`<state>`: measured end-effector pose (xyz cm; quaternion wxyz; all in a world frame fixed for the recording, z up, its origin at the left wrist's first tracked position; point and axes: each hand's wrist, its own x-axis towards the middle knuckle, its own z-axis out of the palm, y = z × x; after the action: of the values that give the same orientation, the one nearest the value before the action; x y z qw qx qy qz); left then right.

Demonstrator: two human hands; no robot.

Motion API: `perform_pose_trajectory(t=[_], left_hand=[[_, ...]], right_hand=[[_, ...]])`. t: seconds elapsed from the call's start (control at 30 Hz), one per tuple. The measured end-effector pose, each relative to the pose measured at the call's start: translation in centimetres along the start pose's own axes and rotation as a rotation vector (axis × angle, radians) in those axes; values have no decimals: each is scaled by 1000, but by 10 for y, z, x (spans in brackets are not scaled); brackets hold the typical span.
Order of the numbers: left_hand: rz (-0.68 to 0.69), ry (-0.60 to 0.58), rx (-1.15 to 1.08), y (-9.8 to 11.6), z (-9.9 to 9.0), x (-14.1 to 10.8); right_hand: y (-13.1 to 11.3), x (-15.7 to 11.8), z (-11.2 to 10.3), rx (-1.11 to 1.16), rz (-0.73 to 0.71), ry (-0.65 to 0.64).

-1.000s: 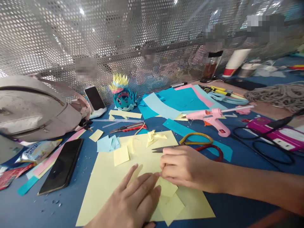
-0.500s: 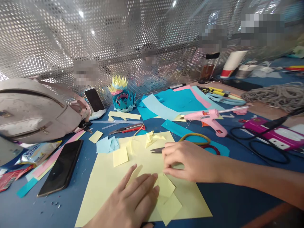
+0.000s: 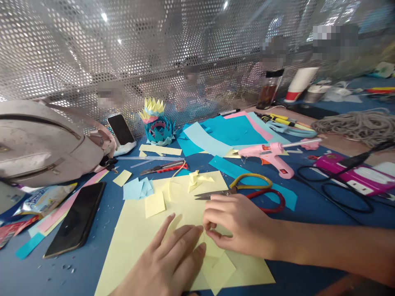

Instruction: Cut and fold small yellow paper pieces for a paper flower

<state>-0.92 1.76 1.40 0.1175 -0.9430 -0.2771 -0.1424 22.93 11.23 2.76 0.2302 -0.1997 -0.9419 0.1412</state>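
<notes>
My left hand (image 3: 166, 255) lies palm down on a large pale yellow sheet (image 3: 129, 242), its fingers stretched out and the little finger raised. Its fingertips press on a small yellow paper square (image 3: 212, 246), which is partly hidden by both hands. My right hand (image 3: 237, 226) has its fingers curled in a pinch at that square's upper edge, close to the left fingertips. Another yellow square (image 3: 220, 271) lies just below. Behind the right hand rest open scissors (image 3: 257, 181) with one yellow and one red handle loop.
Around the sheet lie light blue squares (image 3: 137, 189), a red-handled cutter (image 3: 166, 166), a black phone (image 3: 77, 220) and a pink glue gun (image 3: 271, 156). A folded-paper model (image 3: 159, 127) stands at the back. A backpack (image 3: 46, 144) is left, a purple power strip (image 3: 354, 174) right.
My right hand has moved a little left and down, its fingertips now nearer the left ones. More of the scissors' handles shows. The left hand stays in almost the same place.
</notes>
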Motion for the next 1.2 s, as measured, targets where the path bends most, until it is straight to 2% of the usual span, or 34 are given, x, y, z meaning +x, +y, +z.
perform_pose_trajectory(t=[0.1, 0.17, 0.23, 0.3, 0.43, 0.53, 0.63, 0.77, 0.83, 0.93, 1.0, 1.13, 1.2], left_hand=[[-33, 39, -7, 1, 0, 0], [-45, 57, -15, 1, -1, 1], [-29, 21, -20, 1, -1, 1], [-24, -6, -23, 1, 2, -1], [-71, 58, -40, 5, 13, -6], [-73, 63, -42, 5, 13, -5], [-40, 16, -34, 3, 0, -1], [-4, -56, -35, -1, -13, 4], [-6, -58, -37, 0, -11, 3], [-34, 1, -45, 2, -4, 0], [-55, 44, -51, 2, -1, -1], [-23, -42, -27, 1, -4, 1], [-34, 0, -40, 2, -2, 1]], right_hand=[[0, -3, 0, -138, -127, 65], [-1, -3, -3, -213, -216, 58], [-3, -3, -8, -264, -278, 27], [-4, -2, -12, -300, -313, 4], [-4, -1, -15, -327, -337, -23], [-1, 1, -18, -289, -335, -94], [2, 5, -28, -228, -347, -233], [4, 7, -40, -166, -333, -328], [6, 7, -41, -128, -315, -332], [10, 8, -35, -64, -268, -296], [12, 8, -30, -1, -217, -266], [11, 11, -21, 105, -71, -263], [10, 11, -18, 138, 10, -257]])
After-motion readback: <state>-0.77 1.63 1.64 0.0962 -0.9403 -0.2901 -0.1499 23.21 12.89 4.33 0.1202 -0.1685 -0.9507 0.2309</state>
